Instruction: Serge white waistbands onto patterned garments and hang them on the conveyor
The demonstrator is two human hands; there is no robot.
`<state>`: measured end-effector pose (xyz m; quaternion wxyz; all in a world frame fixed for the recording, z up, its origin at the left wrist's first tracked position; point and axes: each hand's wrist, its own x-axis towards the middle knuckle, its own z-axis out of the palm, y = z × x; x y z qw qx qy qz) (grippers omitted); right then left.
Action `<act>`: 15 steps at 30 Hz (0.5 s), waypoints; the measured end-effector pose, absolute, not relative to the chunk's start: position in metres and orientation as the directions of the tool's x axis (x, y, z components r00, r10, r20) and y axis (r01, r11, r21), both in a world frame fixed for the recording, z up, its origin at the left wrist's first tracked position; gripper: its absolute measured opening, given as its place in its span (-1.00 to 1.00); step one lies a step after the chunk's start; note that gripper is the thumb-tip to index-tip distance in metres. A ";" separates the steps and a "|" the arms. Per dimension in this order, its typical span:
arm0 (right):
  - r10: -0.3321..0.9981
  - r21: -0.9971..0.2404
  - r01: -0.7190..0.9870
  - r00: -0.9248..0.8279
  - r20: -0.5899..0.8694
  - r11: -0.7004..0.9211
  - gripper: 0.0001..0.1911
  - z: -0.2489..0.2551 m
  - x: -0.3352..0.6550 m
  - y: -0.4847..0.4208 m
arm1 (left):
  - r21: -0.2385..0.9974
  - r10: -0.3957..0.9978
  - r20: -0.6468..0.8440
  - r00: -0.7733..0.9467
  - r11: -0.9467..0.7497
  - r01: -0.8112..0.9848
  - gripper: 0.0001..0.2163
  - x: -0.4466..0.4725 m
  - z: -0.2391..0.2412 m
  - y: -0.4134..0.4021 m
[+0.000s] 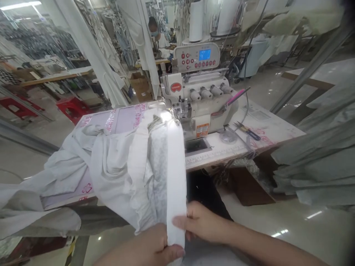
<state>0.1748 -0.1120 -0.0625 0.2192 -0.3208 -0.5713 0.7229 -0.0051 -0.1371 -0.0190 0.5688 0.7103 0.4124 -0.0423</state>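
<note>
A long white band [176,173] runs from the lit needle area of the sewing machine [199,103] down toward me, along the edge of a pale garment [113,155]. My left hand [155,245] grips the band's near end, its thumb lying across the front. Just above and to the right, my right hand [201,221] pinches the band's right edge between thumb and fingers. Gathered, ruffled cloth lies left of the band, and the garment spreads over the table's left side. The far end of the band goes in under the presser foot, where glare hides the detail.
Thread snips [247,131] lie on the machine table [283,123] at the right. White thread cones [196,22] stand behind the machine. Pale cloth hangs at the right [318,159]. Red stools [73,109] stand at the left, and a person [155,31] sits farther back.
</note>
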 end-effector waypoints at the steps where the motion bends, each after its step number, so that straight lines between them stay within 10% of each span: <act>1: 0.701 -0.976 0.047 -0.689 -0.187 -0.214 -0.49 -0.067 0.174 -0.121 | 0.800 0.518 -0.516 0.682 0.007 0.600 -0.74 -0.005 -0.022 -0.136; 4: 0.765 -0.990 0.036 -0.632 -0.126 -0.134 -0.46 -0.074 0.175 -0.129 | 0.845 0.463 -0.518 0.719 0.143 0.516 -0.70 -0.003 -0.030 -0.115; 8: 0.775 -0.993 0.019 -0.624 -0.101 -0.115 -0.48 -0.074 0.177 -0.123 | 0.891 0.920 -0.232 0.315 0.071 0.448 -0.65 0.003 -0.043 -0.068; 12: 0.750 -0.995 -0.014 -0.658 -0.067 -0.101 -0.49 -0.065 0.178 -0.120 | 0.437 0.968 0.248 0.033 -0.142 0.888 -0.58 0.001 -0.047 -0.030; 15: 0.735 -0.997 -0.017 -0.677 -0.042 -0.073 -0.50 -0.054 0.180 -0.119 | 0.164 0.987 0.113 0.114 -0.132 0.978 -0.73 -0.018 -0.033 -0.020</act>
